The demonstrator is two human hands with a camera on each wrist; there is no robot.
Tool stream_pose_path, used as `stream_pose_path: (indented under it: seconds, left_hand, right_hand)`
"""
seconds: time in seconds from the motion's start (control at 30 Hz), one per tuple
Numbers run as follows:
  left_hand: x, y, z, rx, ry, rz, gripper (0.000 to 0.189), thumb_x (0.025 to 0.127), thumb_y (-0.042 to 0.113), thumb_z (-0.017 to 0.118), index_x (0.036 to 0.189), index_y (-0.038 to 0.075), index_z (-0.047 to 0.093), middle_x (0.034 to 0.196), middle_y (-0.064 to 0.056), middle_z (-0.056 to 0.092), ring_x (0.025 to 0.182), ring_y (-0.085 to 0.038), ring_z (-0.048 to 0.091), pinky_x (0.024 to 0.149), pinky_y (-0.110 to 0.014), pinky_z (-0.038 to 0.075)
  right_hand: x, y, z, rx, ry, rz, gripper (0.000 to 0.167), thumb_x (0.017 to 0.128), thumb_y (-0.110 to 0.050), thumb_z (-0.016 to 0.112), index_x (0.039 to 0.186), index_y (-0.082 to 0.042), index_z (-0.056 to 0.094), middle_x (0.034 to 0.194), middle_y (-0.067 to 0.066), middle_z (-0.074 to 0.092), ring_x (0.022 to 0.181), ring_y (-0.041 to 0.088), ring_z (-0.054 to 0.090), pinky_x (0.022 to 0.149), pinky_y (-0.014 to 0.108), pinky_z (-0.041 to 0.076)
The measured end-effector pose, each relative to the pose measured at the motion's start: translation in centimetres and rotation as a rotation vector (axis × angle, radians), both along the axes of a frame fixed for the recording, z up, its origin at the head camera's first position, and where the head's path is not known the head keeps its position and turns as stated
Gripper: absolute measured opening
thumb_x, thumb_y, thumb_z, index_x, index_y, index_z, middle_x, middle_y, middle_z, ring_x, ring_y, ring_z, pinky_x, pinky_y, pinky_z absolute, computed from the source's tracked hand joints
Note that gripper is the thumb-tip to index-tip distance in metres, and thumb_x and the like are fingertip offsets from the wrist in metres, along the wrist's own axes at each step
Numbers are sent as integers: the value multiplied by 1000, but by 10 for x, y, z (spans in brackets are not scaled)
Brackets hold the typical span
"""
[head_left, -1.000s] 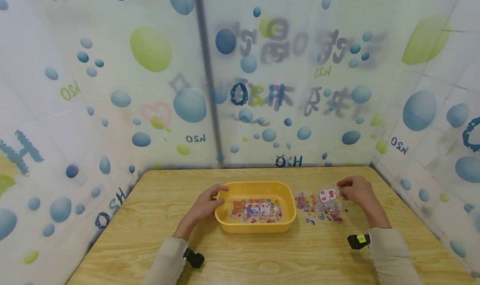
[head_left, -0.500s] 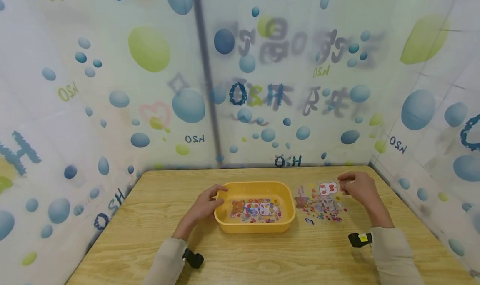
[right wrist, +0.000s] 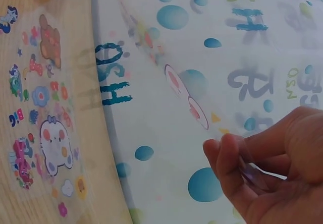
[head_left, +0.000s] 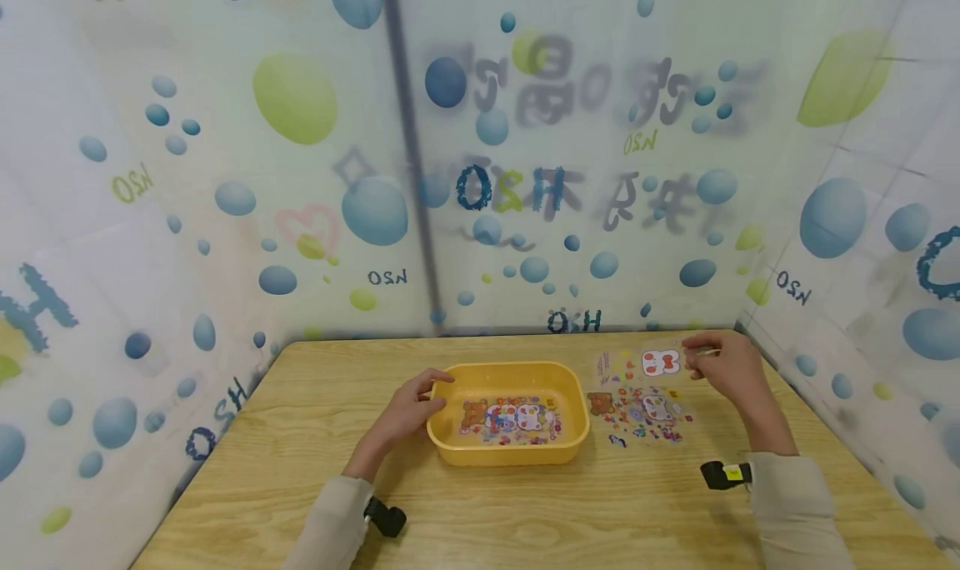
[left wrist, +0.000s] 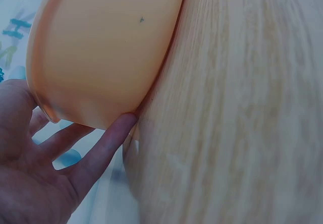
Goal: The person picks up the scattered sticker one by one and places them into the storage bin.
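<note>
Tray: the yellow tray (head_left: 508, 455) sits flat on the table (head_left: 480, 516), near its middle, rim up, base down.
Tray's left edge: the left hand (head_left: 408, 407) grips it narrowly, some fingers over the rim, others against the outer wall; one fingertip is low, near the wood.
Inside the tray: a sticker sheet (head_left: 513, 420) with cartoon animals lies on the floor, within the walls.
Raised sheet: the right hand (head_left: 727, 370) pinches the right edge of a see-through sheet (head_left: 660, 362), which shows a white rabbit face with a red bow; the wrist view catches it nearly edge-on.
Flat sheet: another (head_left: 654, 407), bearing a brown bear and a white animal, lies right of the tray, its left edge just beside the rim.
Room: the gap between tray and flat sheet is narrow; wider wood runs left of the tray, in front of it, and right of the flat sheet.
Far edge: a strip of wood separates it from the flat sheet; the dotted backdrop (head_left: 510, 295) stands just behind.
Wrists: each bears a black camera (head_left: 386, 516) beside a pale sleeve (head_left: 330, 520).
</note>
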State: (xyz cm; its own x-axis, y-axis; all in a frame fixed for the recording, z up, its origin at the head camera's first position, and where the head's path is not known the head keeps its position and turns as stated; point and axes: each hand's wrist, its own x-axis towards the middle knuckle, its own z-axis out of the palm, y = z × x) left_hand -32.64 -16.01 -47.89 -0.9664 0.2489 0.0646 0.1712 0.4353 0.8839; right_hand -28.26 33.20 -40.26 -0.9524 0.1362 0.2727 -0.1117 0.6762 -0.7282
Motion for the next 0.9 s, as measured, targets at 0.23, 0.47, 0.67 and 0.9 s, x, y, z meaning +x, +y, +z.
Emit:
stream_pose_path:
  seconds: [0.23,0.47,0.67,0.9]
  left_hand:
    - [-1,0,0,-4,14,-11,33,99,8,62,131,14,65,149,-24,55,112,-33,63,64,-33,56]
    - [-1,-1,-1,-12,24,-12,32,100,8,61,131,15,65,151,-25,53,121,-39,63,70,-35,58]
    - [-1,-1,-1,-11,21,-15,32,99,9,62,131,16,66,151,-24,53,120,-39,63,66,-34,57]
    - [-2,-2,-2,-19,32,-12,32,99,11,63,130,16,67,152,-24,53,128,-45,60,76,-40,60]
  right_hand:
    - [3,-2,8,8,7,-7,31,99,-8,64,123,11,68,110,30,72,65,5,67,61,23,56]
    - [6,-6,13,20,54,-14,30,98,-9,66,122,9,69,102,26,75,64,9,69,59,23,53]
    - [6,-15,14,22,81,-10,29,97,-7,67,122,8,69,102,26,74,64,5,66,56,22,50]
    - [4,-32,14,21,67,12,28,97,-6,67,122,7,69,102,25,75,65,9,68,52,25,47]
